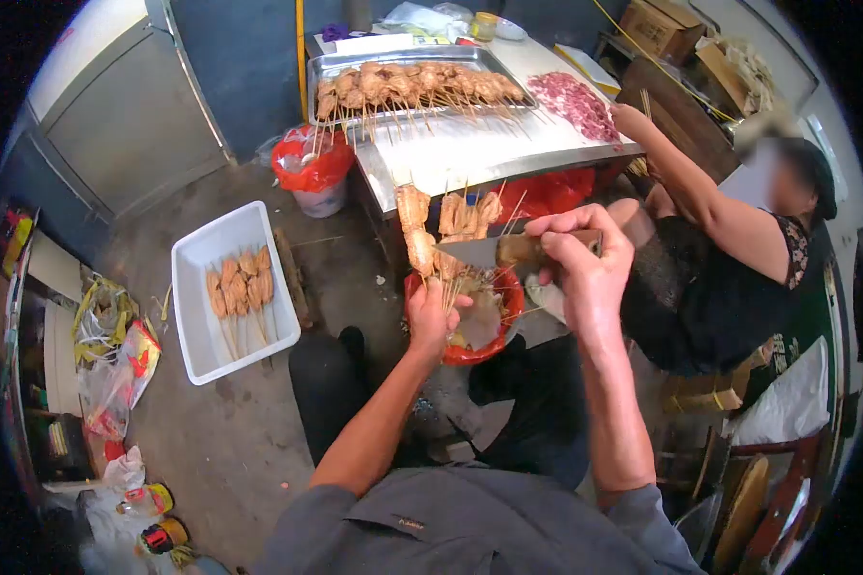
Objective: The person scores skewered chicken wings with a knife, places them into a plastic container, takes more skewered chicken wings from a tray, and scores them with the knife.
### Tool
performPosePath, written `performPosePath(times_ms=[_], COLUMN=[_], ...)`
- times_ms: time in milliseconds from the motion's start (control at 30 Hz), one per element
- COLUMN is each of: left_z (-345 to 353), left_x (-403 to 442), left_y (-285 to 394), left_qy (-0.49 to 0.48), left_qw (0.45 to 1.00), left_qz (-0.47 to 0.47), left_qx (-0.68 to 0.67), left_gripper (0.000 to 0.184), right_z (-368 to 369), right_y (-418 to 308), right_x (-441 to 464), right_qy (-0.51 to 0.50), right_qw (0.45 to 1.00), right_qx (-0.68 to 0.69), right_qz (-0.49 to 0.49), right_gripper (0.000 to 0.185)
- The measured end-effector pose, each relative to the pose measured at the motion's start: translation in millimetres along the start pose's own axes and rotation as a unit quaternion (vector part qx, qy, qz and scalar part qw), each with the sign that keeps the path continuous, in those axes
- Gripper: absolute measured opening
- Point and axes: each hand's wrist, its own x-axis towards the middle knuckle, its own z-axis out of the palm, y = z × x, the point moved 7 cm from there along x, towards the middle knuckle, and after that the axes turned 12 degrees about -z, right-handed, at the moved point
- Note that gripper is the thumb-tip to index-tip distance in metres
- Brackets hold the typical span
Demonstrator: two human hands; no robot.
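Observation:
My left hand [433, 316] is closed around the thin sticks of several meat skewers [414, 225], which fan upward with browned meat at their upper ends. In my right hand [590, 264] is a knife by its wooden handle [523, 251]. Its blade [467, 252] points left, close to the meat on the skewers; whether it touches cannot be made out. Beneath both hands stands a bucket lined with a red bag [479, 356], with pale contents partly hidden by the hands and skewers.
Ahead, a metal tray [321, 69] of many skewers sits on a table [422, 158] beside raw red meat [575, 103]. A white bin [194, 316] with more skewers lies left. A red-lined bucket [314, 168] stands by the table. A co-worker [738, 240] sits right, one arm reaching the meat.

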Motion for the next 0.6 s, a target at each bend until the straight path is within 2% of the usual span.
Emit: performPosePath(times_ms=[33, 67, 100, 167, 600], left_z=[-1, -4, -5, -4, -3], left_x=[2, 4, 5, 5, 5], left_y=[-3, -5, -6, -8, -6], left_qy=[0.002, 0.005, 0.006, -0.018, 0.011], left_qw=[1.0, 0.999, 0.999, 0.999, 0.999], left_qz=[-0.023, -0.045, -0.045, -0.034, -0.027], left_qx=[-0.002, -0.005, -0.006, -0.019, -0.044], left_gripper=[0.036, 0.036, 0.036, 0.036, 0.041], right_z=[6, 12, 15, 16, 18], right_y=[3, 8, 10, 9, 5], right_x=[0, -3, -3, -2, -8], right_qy=[0.005, -0.006, -0.007, 0.004, 0.004], right_qw=[1.0, 0.999, 0.999, 0.999, 0.998], right_qx=[0.024, 0.017, 0.017, 0.002, -0.048], right_qz=[-0.014, 0.028, 0.029, -0.033, -0.039], right_gripper=[0.003, 0.005, 0.005, 0.006, 0.005])
